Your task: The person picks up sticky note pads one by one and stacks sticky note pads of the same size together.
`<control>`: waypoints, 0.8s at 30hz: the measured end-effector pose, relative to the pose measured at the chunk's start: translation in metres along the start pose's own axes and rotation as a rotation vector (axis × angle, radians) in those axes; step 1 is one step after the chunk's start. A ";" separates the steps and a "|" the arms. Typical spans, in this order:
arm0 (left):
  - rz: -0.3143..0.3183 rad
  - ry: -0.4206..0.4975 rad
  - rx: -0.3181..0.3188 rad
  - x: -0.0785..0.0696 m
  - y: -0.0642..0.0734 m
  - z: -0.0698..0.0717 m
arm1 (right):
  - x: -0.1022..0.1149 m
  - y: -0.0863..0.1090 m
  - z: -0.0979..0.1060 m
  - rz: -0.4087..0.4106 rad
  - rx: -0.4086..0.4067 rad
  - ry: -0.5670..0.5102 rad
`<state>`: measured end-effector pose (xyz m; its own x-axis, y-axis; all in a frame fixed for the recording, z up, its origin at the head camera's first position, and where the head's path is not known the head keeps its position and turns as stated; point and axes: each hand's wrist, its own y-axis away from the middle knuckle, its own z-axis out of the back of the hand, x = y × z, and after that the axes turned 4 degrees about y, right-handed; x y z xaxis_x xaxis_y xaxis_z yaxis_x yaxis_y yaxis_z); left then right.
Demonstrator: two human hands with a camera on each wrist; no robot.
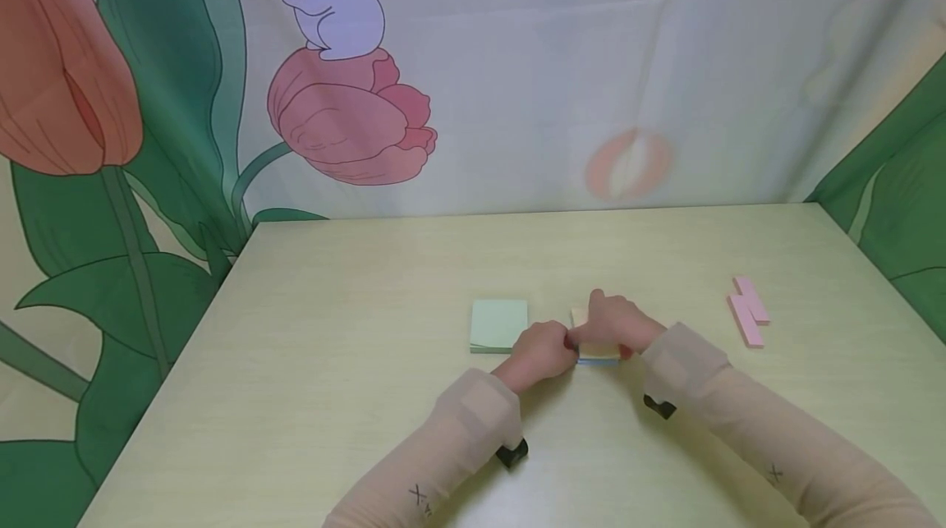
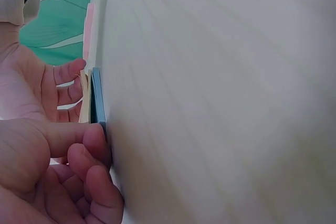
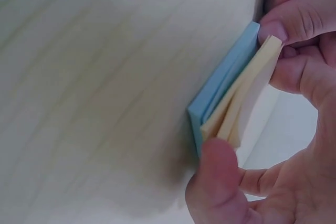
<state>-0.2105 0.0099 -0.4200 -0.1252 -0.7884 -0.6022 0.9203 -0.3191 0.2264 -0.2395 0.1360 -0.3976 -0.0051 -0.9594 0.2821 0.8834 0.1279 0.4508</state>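
A yellow sticky note pad (image 3: 245, 88) lies over a blue sticky note pad (image 3: 221, 74) on the table, right of the middle in the head view. My right hand (image 1: 612, 324) spans the yellow pad and grips it by its edges; in the right wrist view its sheets part slightly at one end. Fingers curled, my left hand (image 1: 543, 353) pinches the near left corner of the blue pad, its thumb at that corner. Both hands meet at the pads and hide part of them. A green sticky note pad (image 1: 499, 323) lies just left of my left hand.
Two narrow pink sticky note strips (image 1: 751, 302) lie side by side, offset, toward the right of the pale wooden table (image 1: 332, 331). Behind the table hangs a printed cloth (image 1: 517, 84) with tulips and a white animal figure.
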 end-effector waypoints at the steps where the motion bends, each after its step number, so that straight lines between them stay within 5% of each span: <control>1: 0.002 0.001 0.001 0.000 0.000 0.000 | 0.000 0.000 0.000 0.001 -0.001 0.000; 24: -0.001 0.006 0.005 0.001 0.001 0.001 | -0.007 0.001 0.000 0.004 0.023 0.019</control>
<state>-0.2102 0.0085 -0.4196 -0.1239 -0.7848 -0.6072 0.9183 -0.3225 0.2294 -0.2385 0.1424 -0.3993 0.0077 -0.9635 0.2676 0.8725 0.1373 0.4690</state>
